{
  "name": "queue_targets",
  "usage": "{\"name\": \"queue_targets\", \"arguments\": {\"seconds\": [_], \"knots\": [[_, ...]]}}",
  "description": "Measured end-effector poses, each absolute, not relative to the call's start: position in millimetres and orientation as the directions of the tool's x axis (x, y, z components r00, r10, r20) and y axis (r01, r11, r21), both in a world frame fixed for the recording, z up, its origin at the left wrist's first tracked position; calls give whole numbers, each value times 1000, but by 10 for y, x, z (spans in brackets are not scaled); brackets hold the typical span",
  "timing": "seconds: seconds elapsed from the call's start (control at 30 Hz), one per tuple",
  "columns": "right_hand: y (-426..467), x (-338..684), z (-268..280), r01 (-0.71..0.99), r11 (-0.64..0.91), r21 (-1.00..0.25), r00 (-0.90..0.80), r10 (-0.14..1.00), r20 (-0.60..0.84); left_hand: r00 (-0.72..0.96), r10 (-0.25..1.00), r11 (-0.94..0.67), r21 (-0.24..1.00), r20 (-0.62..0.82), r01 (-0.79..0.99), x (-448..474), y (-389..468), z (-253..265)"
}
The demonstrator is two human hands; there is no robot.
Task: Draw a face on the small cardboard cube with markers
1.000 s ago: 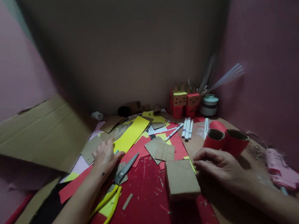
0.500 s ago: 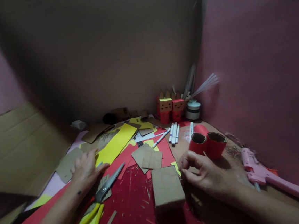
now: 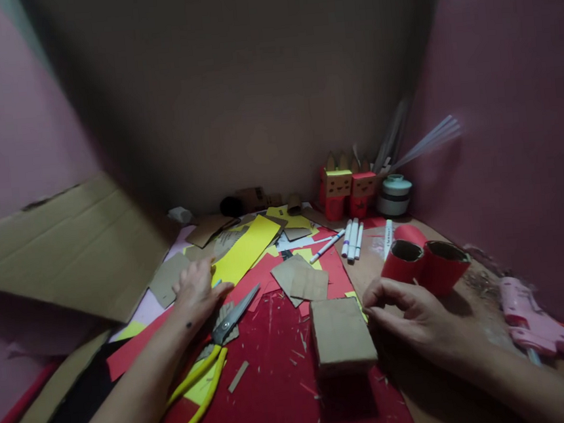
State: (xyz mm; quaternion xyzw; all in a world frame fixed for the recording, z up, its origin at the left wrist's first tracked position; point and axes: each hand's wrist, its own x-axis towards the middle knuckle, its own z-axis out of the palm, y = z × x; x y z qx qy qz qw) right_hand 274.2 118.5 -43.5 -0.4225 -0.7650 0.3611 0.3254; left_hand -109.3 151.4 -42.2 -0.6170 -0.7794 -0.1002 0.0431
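Observation:
My left hand (image 3: 197,288) lies over the near end of a yellow paper strip (image 3: 248,247), thumb spread from the fingers. A small pale blue tip shows by its thumb; I cannot tell what it is. Just right of that wrist lie scissors (image 3: 226,328) with yellow handles, blades partly apart. My right hand (image 3: 404,313) is closed in a pinch beside a small cardboard box (image 3: 344,331); whatever is between the fingertips is too small to make out. Behind this hand stand two red-covered tubes (image 3: 445,266) with open tops. Cardboard pieces (image 3: 310,281) lie beyond the box.
A pink glue gun (image 3: 531,321) rests at the right. White markers (image 3: 352,239) lie farther back, near red figures with cardboard faces (image 3: 339,183) and a lidded jar (image 3: 394,195). A large cardboard sheet (image 3: 68,250) leans at the left. Scraps litter the red surface (image 3: 278,389).
The view has turned a little to the left, so everything appears shifted rightward. Both hands keep nearly the same pose and place among the things.

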Motion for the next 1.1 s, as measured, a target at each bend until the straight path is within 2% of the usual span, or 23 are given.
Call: {"name": "queue_targets", "arguments": {"seconds": [0.23,0.4,0.53,0.67,0.87,0.97,1.1], "knots": [[1200,2758,-496,407,365,-837,-436,883,174,-183,969,192,-42,164,981,-963,1499,-415],[1224,2766,-546,394,361,-845,-408,893,192,-250,952,279,-164,178,946,-951,1501,-383],[1220,2783,-551,402,336,-852,-403,900,165,-253,949,290,-202,189,936,-968,1473,-330],[1226,2802,-524,424,327,-844,-428,894,132,-238,948,276,-175,210,945,-1028,1452,-305],[1247,2809,-533,444,374,-814,-449,879,159,-180,943,202,-51,279,978,-1063,1475,-344],[1243,2793,-557,427,374,-823,-426,886,182,-62,957,60,16,283,998,-937,1468,-351],[1240,2778,-567,405,357,-842,-372,905,205,116,970,-136,81,214,987,-729,1397,-387]]}}
